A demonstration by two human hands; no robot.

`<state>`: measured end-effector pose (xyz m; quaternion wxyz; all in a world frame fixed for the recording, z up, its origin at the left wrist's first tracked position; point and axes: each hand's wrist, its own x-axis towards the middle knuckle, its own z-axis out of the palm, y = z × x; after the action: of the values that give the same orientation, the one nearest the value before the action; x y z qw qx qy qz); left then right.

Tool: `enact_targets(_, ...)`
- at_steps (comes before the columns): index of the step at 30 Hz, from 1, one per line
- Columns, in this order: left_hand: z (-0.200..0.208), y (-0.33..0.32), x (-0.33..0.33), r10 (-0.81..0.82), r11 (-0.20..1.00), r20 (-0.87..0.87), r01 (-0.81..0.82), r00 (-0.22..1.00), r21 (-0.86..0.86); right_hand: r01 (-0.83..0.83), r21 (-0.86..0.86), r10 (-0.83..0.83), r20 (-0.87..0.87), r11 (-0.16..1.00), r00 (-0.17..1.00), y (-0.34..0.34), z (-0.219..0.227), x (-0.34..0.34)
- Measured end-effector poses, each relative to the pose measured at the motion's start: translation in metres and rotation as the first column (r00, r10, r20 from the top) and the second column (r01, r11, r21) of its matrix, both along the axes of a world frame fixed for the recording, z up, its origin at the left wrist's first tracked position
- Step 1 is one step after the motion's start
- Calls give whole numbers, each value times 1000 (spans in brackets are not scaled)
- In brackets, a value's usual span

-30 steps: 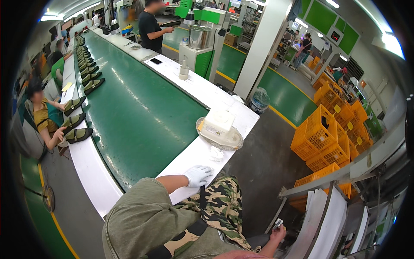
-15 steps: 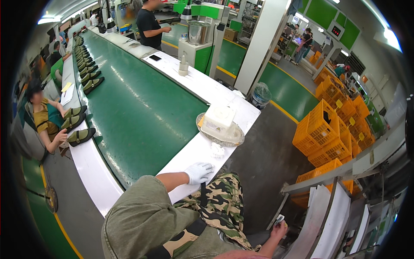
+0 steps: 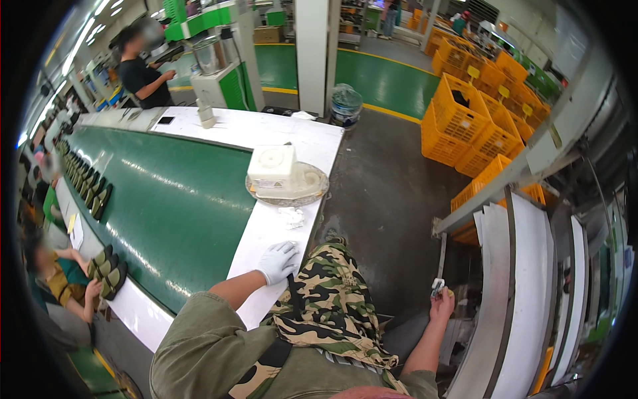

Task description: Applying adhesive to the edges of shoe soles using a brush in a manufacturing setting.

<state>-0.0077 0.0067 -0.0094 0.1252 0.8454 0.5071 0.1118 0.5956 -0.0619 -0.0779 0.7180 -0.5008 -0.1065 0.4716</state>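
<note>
My left hand (image 3: 278, 263), in a white glove, lies on the white ledge (image 3: 246, 249) at the end of the green conveyor belt (image 3: 186, 219), its fingers stretched out. A crumpled white wad (image 3: 291, 217) sits just beyond its fingertips. Farther along, a white plastic container (image 3: 272, 166) stands on a round, stained tray (image 3: 318, 178). Low at the right, my bare right hand (image 3: 441, 306) is closed around a small white and dark object (image 3: 437, 286); its kind is too small to make out. A camouflage apron (image 3: 332, 292) covers my front.
Olive shoes (image 3: 86, 183) line the belt's left side, where a seated person (image 3: 63, 279) handles several. Another person in black (image 3: 141, 78) stands across the belt. Yellow crates (image 3: 458, 120) are stacked at right behind a slanted metal beam (image 3: 505, 183). A grey bin (image 3: 345, 106) stands beside a pillar.
My view has swung to the right, so the belt and container appear farther left. My right hand has come up higher in the picture, still gripping the small object. The gloved hand stays on the ledge.
</note>
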Motion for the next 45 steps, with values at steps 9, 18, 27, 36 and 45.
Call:
enact_targets(9, 11, 2, 8, 5, 1000, 16, -5, 1000, -5, -20, 57, 20, -11, 998, 1000, -2, 3, -1)
enact_targets(18, 7, 1, 8, 17, 1000, 16, -17, 1000, 23, 6, 54, -5, -27, 999, 1000, 0, 0, 1)
enact_targets(27, 15, 1, 10, 5, 1000, 7, -5, 1000, 8, -1, 41, 2, -22, 999, 1000, -1, 5, -3)
enact_targets(36, 19, 1, 13, 6, 1000, 16, -6, 1000, -26, 14, 38, -13, -46, 999, 999, -1, 5, -1)
enact_targets(45, 14, 0, 12, 15, 1000, 24, -14, 1000, -27, 24, 37, -22, -52, 999, 998, -1, 9, -3)
